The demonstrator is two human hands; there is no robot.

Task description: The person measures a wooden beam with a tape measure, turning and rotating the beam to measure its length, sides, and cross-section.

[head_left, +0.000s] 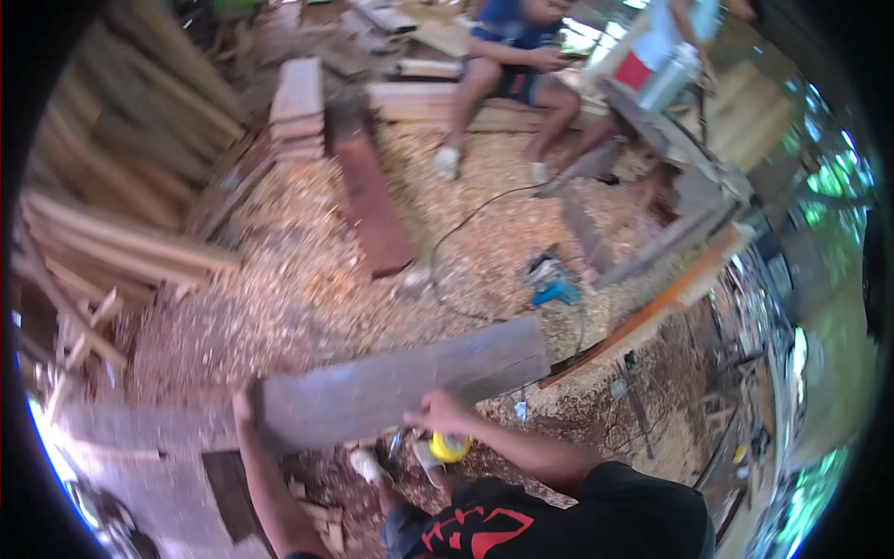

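A wide grey-brown wooden board (400, 377) lies crosswise in front of me. My left hand (247, 406) is closed around its left end. Over the lower edge, right of the middle, is my right hand (441, 414), its fingers drawn together and blurred; whatever they hold is too small to make out. Just below that hand shows a round yellow object (451, 447), perhaps a tape measure; I cannot tell what supports it.
Wood shavings (279, 252) cover the ground. A blue power tool (556, 291) with a black cord lies beyond the board. A reddish plank (372, 205) and stacked lumber (130, 238) stand farther off. Another person (507, 56) sits on planks at the back.
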